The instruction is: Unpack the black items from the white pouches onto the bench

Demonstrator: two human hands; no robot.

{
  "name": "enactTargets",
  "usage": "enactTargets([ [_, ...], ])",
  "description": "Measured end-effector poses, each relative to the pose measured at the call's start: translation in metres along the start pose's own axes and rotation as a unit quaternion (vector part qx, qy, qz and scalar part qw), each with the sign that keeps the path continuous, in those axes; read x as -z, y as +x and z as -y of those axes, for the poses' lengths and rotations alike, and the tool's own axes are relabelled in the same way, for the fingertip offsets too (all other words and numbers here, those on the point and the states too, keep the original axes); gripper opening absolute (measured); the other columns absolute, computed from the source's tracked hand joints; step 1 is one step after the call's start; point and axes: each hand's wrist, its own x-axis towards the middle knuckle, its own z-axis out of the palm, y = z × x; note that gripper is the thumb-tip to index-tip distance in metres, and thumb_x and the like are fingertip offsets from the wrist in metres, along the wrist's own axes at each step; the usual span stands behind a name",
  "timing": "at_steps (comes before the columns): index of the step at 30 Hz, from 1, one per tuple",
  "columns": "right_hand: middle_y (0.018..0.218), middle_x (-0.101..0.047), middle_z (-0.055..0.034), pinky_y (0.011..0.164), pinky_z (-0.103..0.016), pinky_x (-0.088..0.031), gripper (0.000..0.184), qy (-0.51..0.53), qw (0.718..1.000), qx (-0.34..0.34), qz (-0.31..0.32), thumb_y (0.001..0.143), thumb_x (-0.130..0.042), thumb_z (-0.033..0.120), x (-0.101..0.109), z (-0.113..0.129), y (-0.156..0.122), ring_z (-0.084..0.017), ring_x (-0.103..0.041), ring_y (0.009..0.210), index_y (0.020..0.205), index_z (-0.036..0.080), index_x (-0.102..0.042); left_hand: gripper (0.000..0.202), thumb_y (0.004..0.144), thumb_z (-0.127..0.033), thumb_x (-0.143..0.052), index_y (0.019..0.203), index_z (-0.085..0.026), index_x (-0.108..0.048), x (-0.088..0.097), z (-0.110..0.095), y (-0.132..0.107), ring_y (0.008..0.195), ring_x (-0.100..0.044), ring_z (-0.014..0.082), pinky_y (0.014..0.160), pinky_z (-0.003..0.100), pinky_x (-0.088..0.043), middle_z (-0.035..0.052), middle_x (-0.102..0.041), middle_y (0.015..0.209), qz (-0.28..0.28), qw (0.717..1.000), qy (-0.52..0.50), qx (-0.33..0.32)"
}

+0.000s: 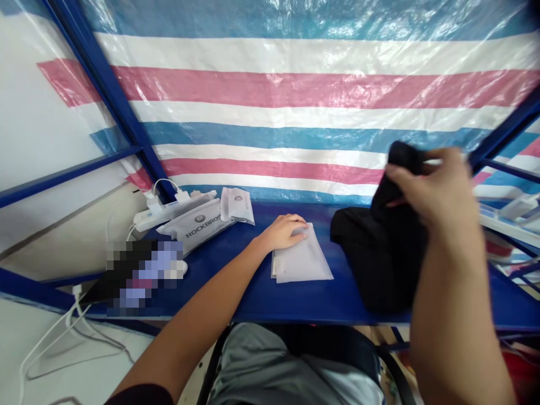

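My left hand [283, 231] lies flat on the top edge of a small stack of white frosted pouches [301, 260] in the middle of the blue shelf [261, 295]. My right hand [436, 191] is raised at the right and grips a black fabric item [403, 163], lifted above a pile of black fabric [375, 256] that rests on the shelf. The right hand is blurred by motion.
Two grey ROCKBROS bags [202, 224] lie at the back left beside a white power strip [162, 212] with plugs and cables. A pixelated patch covers something at the front left. Blue frame bars and a striped tarp [295, 90] close off the back.
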Motion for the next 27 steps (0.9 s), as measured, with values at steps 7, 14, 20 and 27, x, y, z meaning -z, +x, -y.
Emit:
enactTargets([
  [7,0.039,-0.057,0.0023,0.024,-0.025,-0.040,0.053,-0.351,0.838,-0.279,0.309,0.063,-0.105,0.049,-0.007,-0.134,0.012,-0.019,-0.053,0.023,0.074,0.025,-0.059,0.031,0.102,-0.035,-0.064,0.127,-0.035,-0.082,0.001,0.018,0.002,0.134,-0.067,0.0305,0.123,0.047,-0.041,0.0062,-0.075,0.141,-0.032,0.998,-0.004,-0.048],
  [14,0.046,-0.064,0.0026,0.026,-0.021,-0.038,0.046,-0.298,0.857,-0.193,0.374,0.056,-0.107,0.026,0.009,-0.152,0.004,-0.015,-0.054,0.028,0.076,0.023,-0.066,0.032,0.101,-0.033,-0.063,0.127,-0.034,-0.082,0.001,0.015,0.002,0.133,-0.067,0.0294,0.122,0.047,-0.044,0.0056,-0.076,0.140,-0.043,0.998,0.007,-0.040],
  [20,0.065,-0.074,-0.0034,0.044,-0.020,-0.058,0.035,-0.174,0.878,-0.277,0.349,0.070,-0.101,0.029,0.062,-0.123,0.049,-0.016,-0.070,0.051,0.096,0.018,-0.082,0.034,0.103,-0.033,-0.061,0.130,-0.035,-0.081,0.000,0.019,0.001,0.133,-0.067,0.0308,0.118,0.047,-0.045,0.0061,-0.075,0.142,-0.038,0.998,0.023,-0.049],
  [27,0.099,-0.084,-0.0194,0.053,-0.027,-0.063,0.015,-0.253,0.877,-0.388,0.129,0.080,-0.085,0.009,0.148,-0.115,0.121,-0.027,-0.082,0.070,0.093,0.017,-0.082,0.034,0.102,-0.032,-0.062,0.129,-0.033,-0.081,-0.001,0.018,0.002,0.136,-0.065,0.0322,0.121,0.050,-0.041,0.0070,-0.074,0.143,-0.024,0.999,0.005,-0.025],
])
